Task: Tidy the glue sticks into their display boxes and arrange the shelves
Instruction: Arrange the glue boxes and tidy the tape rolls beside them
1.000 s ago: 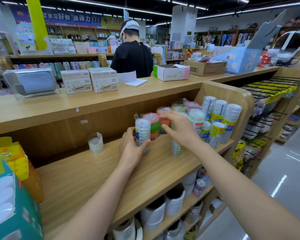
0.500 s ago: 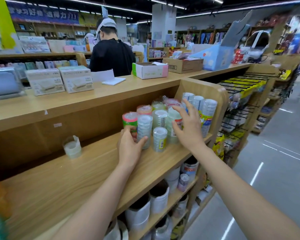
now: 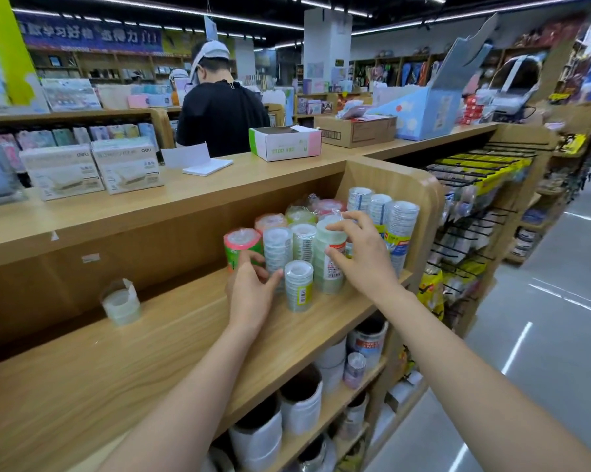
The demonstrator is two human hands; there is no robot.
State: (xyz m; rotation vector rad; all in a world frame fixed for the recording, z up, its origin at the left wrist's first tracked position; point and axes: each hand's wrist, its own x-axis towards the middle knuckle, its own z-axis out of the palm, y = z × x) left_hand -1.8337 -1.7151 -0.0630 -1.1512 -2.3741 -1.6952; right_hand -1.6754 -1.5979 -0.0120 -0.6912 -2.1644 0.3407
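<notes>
On the pale wooden shelf [image 3: 151, 352], wrapped stacks of tape rolls stand upright, crowded at its right end against the side panel. The right hand [image 3: 365, 260] grasps a tall stack of pale clear tape rolls [image 3: 331, 267], fingers [image 3: 341, 222] over its top, thumb on its front. The left hand [image 3: 253, 294] curls fingers and thumb round the foot of a narrower clear tape stack [image 3: 277, 247], beside a pink-and-green stack [image 3: 241, 245]. A short yellow-labelled stack [image 3: 299, 287] stands in front, between the hands.
</notes>
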